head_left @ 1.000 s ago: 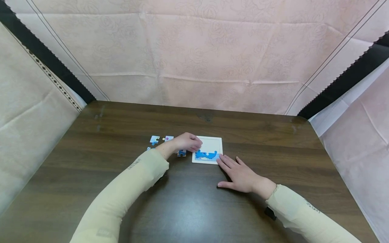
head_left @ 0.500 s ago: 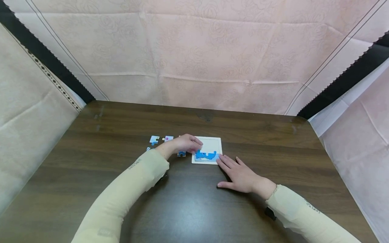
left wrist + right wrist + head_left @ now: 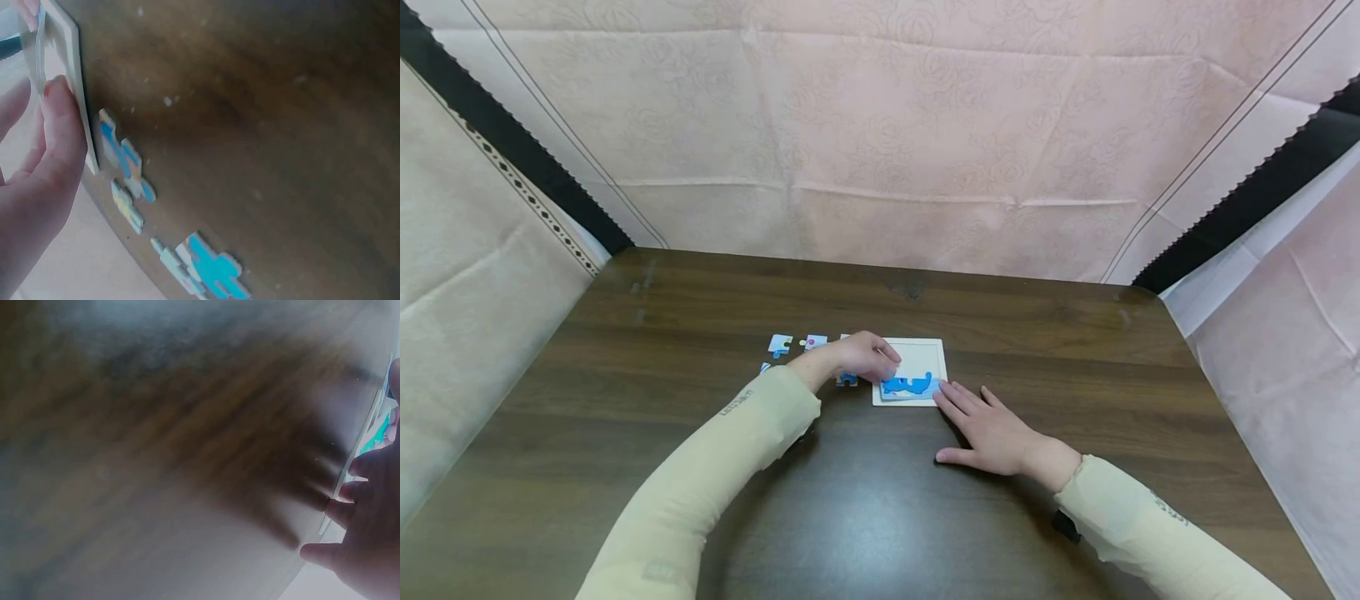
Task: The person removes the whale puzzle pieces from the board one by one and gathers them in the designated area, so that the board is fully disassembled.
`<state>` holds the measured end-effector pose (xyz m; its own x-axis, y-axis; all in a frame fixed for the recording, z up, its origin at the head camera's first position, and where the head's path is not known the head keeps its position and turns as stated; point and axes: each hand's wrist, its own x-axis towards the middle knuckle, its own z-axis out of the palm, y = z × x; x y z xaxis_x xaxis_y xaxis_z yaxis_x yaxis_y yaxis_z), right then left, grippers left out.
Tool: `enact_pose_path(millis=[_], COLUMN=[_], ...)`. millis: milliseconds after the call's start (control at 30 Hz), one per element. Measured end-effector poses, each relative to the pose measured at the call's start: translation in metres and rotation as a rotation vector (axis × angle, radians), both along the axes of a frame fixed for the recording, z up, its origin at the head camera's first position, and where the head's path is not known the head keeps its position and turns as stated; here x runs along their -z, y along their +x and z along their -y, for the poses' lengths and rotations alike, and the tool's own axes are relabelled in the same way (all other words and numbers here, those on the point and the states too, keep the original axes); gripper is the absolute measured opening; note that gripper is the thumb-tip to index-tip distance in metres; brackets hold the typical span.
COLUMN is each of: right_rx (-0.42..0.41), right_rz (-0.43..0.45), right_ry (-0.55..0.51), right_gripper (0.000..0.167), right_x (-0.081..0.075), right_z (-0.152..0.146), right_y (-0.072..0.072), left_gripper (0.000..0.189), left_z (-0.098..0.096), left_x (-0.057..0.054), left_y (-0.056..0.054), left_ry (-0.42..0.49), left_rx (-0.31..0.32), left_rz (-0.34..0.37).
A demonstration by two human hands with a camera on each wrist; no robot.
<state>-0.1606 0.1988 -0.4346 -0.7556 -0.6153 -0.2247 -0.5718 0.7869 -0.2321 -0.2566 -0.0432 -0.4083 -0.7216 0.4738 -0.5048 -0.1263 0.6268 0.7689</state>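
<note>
A white puzzle tray [image 3: 927, 352] lies on the table, with joined puzzle pieces [image 3: 913, 387] along its near side showing a blue figure. My left hand [image 3: 868, 357] is over the tray's left side. In the left wrist view its thumb and fingers pinch a thin puzzle piece [image 3: 40, 59], seen edge-on; its picture is hidden. Fingers of my right hand [image 3: 1000, 433] are straight and spread, their tips at the tray's lower right corner over the end of the joined pieces. The right wrist view shows these fingertips along the tray edge [image 3: 350, 469].
Several loose puzzle pieces [image 3: 780, 344] lie left of the tray, partly covered by the left wrist and sleeve. One blue piece [image 3: 215, 265] shows plainly in the left wrist view. Pale cloth [image 3: 925, 150] hangs behind the brown wooden table [image 3: 865, 517].
My left hand has edged slightly down over the tray, covering the left end of the joined pieces. The tray has shifted a little to the left. My right hand stays in place.
</note>
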Motion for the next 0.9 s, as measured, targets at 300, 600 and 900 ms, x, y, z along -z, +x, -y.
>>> enact_pose_path(millis=[300,600,900], right_rx=[-0.018,-0.061,-0.065], right_rz=[-0.042,-0.044,-0.038], right_ry=[-0.015,-0.043,-0.006], right_gripper=[0.083,0.081,0.081], right_x=[-0.002,-0.004,-0.001], right_z=[0.004,0.018,0.020], right_y=[0.000,-0.001,-0.001], left_gripper=[0.031,0.029,0.029], left_z=[-0.004,-0.004,0.000], left_x=[0.006,0.007,0.008], left_y=[0.001,-0.001,0.001], left_ry=[0.026,0.030,0.027], left_rx=[-0.077,-0.098,-0.101], left_rz=[0.008,0.024,0.102])
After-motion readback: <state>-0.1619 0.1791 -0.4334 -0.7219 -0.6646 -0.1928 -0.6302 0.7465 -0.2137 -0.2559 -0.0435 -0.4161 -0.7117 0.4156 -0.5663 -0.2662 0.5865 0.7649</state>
